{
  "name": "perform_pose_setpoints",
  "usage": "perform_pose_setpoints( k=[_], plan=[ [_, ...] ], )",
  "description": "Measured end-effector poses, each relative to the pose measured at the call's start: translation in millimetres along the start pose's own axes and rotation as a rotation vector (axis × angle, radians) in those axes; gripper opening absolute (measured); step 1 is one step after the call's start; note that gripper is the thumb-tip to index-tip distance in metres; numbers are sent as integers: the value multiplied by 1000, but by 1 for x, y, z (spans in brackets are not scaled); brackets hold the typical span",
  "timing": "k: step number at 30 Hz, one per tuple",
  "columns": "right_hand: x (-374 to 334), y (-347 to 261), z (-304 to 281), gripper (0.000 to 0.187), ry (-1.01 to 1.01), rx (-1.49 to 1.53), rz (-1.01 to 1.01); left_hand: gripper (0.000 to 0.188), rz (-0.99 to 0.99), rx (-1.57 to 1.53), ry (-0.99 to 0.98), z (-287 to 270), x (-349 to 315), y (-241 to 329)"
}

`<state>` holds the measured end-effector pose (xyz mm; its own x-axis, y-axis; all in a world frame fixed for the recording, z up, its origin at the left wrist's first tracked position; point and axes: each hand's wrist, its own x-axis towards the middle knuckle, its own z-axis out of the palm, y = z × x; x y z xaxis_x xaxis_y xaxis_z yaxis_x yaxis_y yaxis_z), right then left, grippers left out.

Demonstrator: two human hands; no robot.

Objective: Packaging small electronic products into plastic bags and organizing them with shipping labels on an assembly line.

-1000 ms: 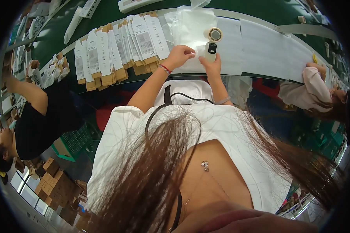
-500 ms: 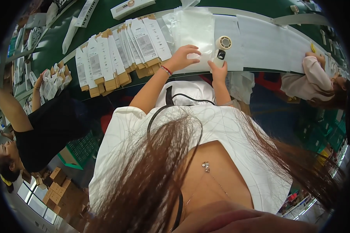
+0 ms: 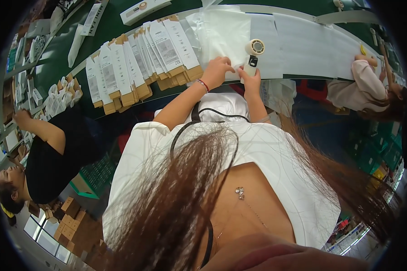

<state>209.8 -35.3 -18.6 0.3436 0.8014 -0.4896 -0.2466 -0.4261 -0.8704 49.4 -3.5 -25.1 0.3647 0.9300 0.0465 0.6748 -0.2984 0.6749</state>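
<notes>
My right hand (image 3: 251, 80) is closed round the handle of a small cream handheld fan (image 3: 252, 62). The fan stands with its round head away from me, and a dark panel shows on its body. Close by on the left, my left hand (image 3: 217, 73) lies at the near edge of a stack of clear plastic bags (image 3: 226, 31). Its fingers are drawn together and point toward the right hand. What they pinch, if anything, is too small to make out.
Left of the bags lie rows of white and brown flat cartons (image 3: 151, 54). A white fan box (image 3: 144, 11) sits behind them. White sheeting (image 3: 303, 47) covers the bench on the right. One co-worker (image 3: 45, 158) is at the left, another (image 3: 368, 86) at the far right.
My left hand has moved right and nearer to me, its spread fingers drawing together. The fan has tilted and shifted slightly left in my right hand. The left co-worker's arm has moved.
</notes>
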Motion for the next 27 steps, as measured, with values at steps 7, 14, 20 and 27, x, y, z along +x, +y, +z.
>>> perform_pose_setpoints(
  k=[7, 14, 20, 27],
  plan=[
    [4, 5, 0, 36, -2, -62, -38, 21, 55, -99, 45, 3, -1, -26],
    [10, 5, 2, 41, 39, -239, -86, 16, 426, -45, -133, -8, 6, -6],
    [22, 23, -3, 47, 114, -440, -167, 8, 185, -171, -58, -1, 2, -19],
    [28, 43, -14, 47, 182, -472, -380, 3, 24, -96, 44, 5, 7, -12]
  ],
)
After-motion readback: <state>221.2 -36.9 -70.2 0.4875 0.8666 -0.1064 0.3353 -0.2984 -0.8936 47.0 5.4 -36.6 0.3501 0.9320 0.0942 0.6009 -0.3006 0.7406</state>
